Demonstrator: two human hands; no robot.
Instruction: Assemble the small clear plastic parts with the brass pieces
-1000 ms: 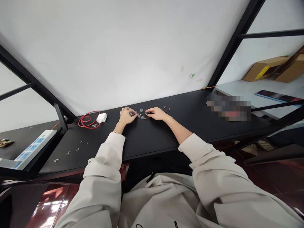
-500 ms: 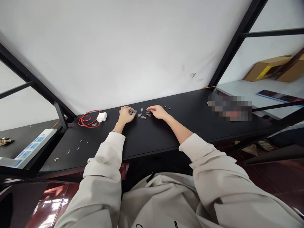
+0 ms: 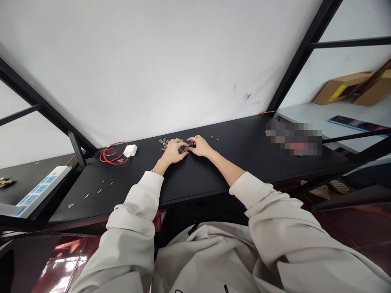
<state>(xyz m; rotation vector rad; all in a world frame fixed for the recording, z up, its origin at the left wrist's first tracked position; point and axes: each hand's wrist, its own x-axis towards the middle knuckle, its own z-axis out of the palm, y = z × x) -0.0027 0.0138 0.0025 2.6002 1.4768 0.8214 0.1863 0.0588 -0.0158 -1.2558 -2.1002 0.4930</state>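
My left hand [image 3: 174, 151] rests on the black tabletop [image 3: 195, 179], thumb and forefinger curled round small clear pieces with brown ends [image 3: 181, 151]. Close beside it, my right hand [image 3: 200, 145] has its thumb and fingers bent round another of these clear pieces [image 3: 190, 144]. The fingertips of both hands nearly meet, and partly cover the pieces between them. More clear-and-brown pieces [image 3: 164, 142] lie loose behind and left of my left hand. To the right of my right hand are two little brown pieces [image 3: 214, 138], apart from the pile.
A white charger [image 3: 130, 150] with a coiled red cable [image 3: 110, 151] lies left of my hands. Several tiny pale bits [image 3: 86, 196] are scattered at the front left. A power strip [image 3: 42, 189] stands beyond the left edge; a blurred-out item [image 3: 295, 138] lies at the right.
My left hand has moved right, close to my right hand, and now curls round pieces in the middle. Loose pieces formerly under it are uncovered on the left. My right hand has barely moved.
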